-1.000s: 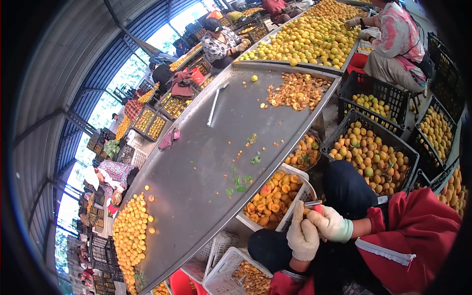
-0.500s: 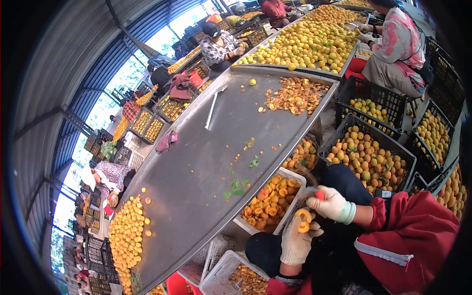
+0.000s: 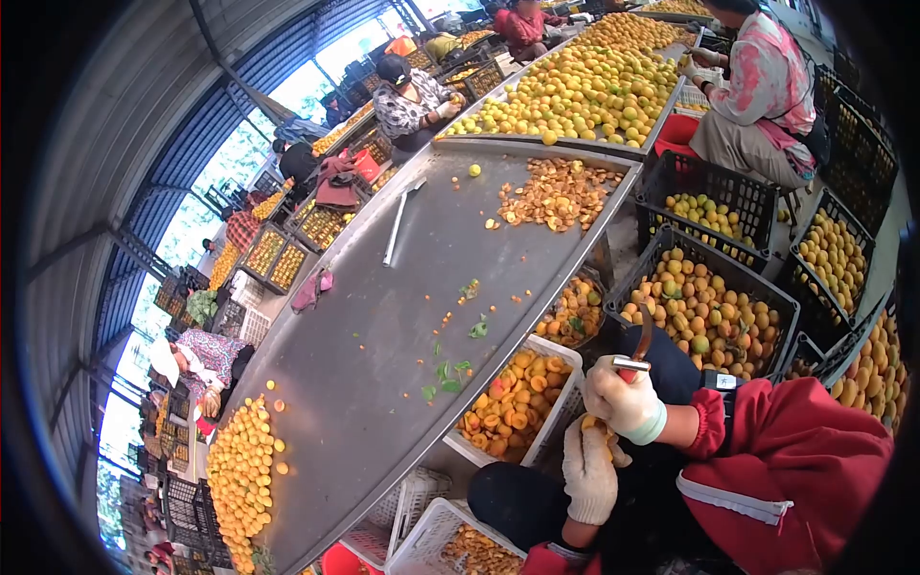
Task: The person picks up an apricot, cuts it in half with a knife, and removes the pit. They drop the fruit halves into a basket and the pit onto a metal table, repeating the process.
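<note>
My left hand [image 3: 589, 474], in a pale knitted glove, is closed around an apricot [image 3: 596, 424], mostly hidden by the fingers. Right above it, my gloved right hand [image 3: 621, 395] grips a knife [image 3: 644, 335] with a red handle, its curved blade pointing up and away from the fruit. Both hands are close together over my lap. Beside them stands a white crate [image 3: 567, 395] of opened apricot halves [image 3: 513, 407]. A black crate [image 3: 791, 321] of whole apricots [image 3: 714, 316] is beyond my right hand.
A long metal table [image 3: 355, 422] runs alongside, bearing leaves [image 3: 448, 376], a pile of cut pieces [image 3: 556, 196], whole apricots [image 3: 240, 470] and a metal-handled tool [image 3: 395, 230]. A lower white crate [image 3: 407, 551] holds small pieces. Other people [image 3: 757, 86] sit working around the tables.
My right hand has shifted up, swinging the knife blade from pointing left to pointing upward. My left fingers have closed over the apricot, which showed its cut flesh before. The view has shifted slightly.
</note>
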`<action>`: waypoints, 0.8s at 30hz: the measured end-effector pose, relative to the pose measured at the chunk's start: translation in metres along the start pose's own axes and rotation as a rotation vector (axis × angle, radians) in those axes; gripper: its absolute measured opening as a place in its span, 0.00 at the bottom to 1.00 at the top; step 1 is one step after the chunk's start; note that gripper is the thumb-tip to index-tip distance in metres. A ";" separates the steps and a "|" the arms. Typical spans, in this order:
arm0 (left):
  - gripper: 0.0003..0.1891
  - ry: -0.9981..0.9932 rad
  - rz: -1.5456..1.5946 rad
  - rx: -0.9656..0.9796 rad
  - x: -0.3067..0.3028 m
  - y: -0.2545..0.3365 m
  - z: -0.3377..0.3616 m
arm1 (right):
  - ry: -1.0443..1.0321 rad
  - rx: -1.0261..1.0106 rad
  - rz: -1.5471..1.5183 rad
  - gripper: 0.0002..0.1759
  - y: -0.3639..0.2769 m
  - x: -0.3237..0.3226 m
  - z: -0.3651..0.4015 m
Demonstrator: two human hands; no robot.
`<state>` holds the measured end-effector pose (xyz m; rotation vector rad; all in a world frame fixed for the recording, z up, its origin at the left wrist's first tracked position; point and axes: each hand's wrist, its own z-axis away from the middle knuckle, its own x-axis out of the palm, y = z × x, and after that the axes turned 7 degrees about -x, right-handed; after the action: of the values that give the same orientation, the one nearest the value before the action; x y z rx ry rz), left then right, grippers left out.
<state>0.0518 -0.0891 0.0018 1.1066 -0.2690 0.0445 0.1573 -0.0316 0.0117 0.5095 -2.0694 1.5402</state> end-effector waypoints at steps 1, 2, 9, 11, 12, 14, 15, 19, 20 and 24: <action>0.19 0.038 -0.080 0.068 0.002 0.000 0.001 | 0.002 0.001 0.001 0.18 -0.001 -0.001 0.000; 0.18 0.077 -0.158 0.137 0.003 0.000 0.002 | 0.005 0.084 -0.079 0.19 -0.003 -0.002 -0.002; 0.10 0.094 -0.188 0.175 0.000 -0.013 -0.007 | -0.047 0.306 -0.317 0.24 -0.006 -0.009 -0.010; 0.13 -0.048 0.114 0.120 -0.003 -0.020 -0.010 | -0.084 0.277 -0.272 0.24 0.000 -0.012 -0.008; 0.12 -0.128 0.199 0.021 -0.006 -0.022 -0.009 | -0.098 0.258 -0.246 0.24 0.002 -0.013 -0.007; 0.08 -0.116 0.226 -0.074 -0.007 -0.011 -0.009 | -0.110 0.270 -0.241 0.23 0.007 -0.014 -0.006; 0.05 -0.113 0.252 -0.168 -0.005 -0.009 -0.009 | -0.121 0.276 -0.231 0.23 0.008 -0.016 -0.005; 0.13 -0.133 0.364 -0.311 -0.005 -0.013 -0.015 | -0.170 0.260 -0.215 0.19 0.014 -0.004 0.008; 0.13 -0.138 0.365 -0.315 -0.006 -0.014 -0.017 | -0.210 0.217 -0.100 0.19 0.016 -0.001 0.010; 0.14 -0.088 0.679 -0.440 -0.007 -0.003 -0.018 | -0.053 0.308 -0.364 0.20 0.007 0.002 -0.003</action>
<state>0.0488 -0.0738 -0.0101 0.5432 -0.6899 0.5174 0.1524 -0.0269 0.0087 0.9899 -1.6625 1.6353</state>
